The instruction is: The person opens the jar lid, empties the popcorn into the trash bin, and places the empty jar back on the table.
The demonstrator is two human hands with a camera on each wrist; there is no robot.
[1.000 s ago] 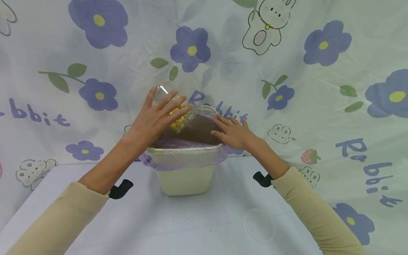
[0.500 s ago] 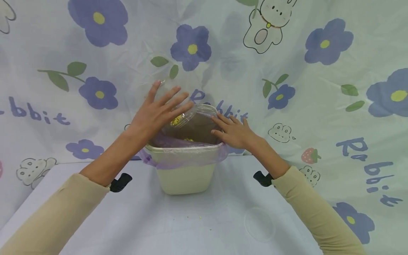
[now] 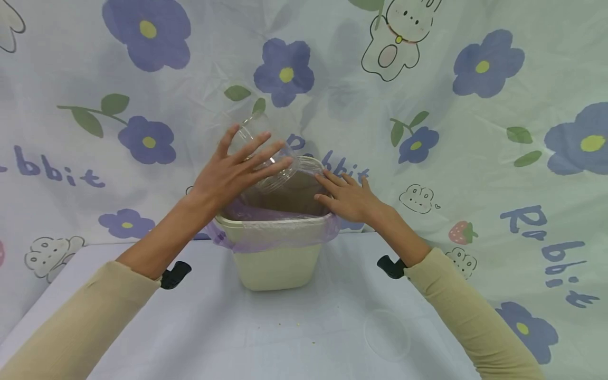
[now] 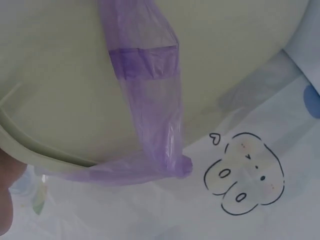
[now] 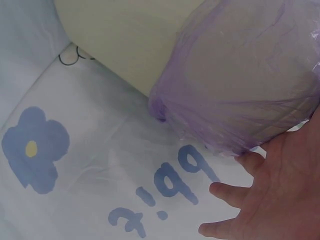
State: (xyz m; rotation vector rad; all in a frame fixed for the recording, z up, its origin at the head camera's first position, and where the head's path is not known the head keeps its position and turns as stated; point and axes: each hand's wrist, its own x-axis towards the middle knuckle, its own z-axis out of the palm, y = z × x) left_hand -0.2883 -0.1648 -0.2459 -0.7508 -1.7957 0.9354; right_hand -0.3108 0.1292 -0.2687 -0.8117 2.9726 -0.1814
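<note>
A clear plastic container point(image 3: 276, 182) is tipped over the cream bin point(image 3: 280, 270), its mouth facing down to the right. My left hand point(image 3: 225, 174) holds it from the near side with fingers spread around it. No yellow pieces show in it. A thin purple bag point(image 3: 280, 237) lines the bin and folds over its rim. My right hand point(image 3: 350, 200) rests on the bin's right rim, fingers fairly straight against the bag. In the right wrist view, the fingers point(image 5: 232, 195) spread beside the bag. Only a sliver of the left hand point(image 4: 5, 200) appears in the left wrist view.
A clear round lid point(image 3: 387, 336) lies on the white table point(image 3: 228, 338) at the front right. A few tiny crumbs point(image 3: 298, 324) are scattered in front of the bin. Behind stands a flower-and-rabbit printed cloth point(image 3: 332, 53).
The yellow pieces seen in the container one second ago have left it; some showed inside the bin half a second ago. The left hand has shifted slightly; the right hand stays put.
</note>
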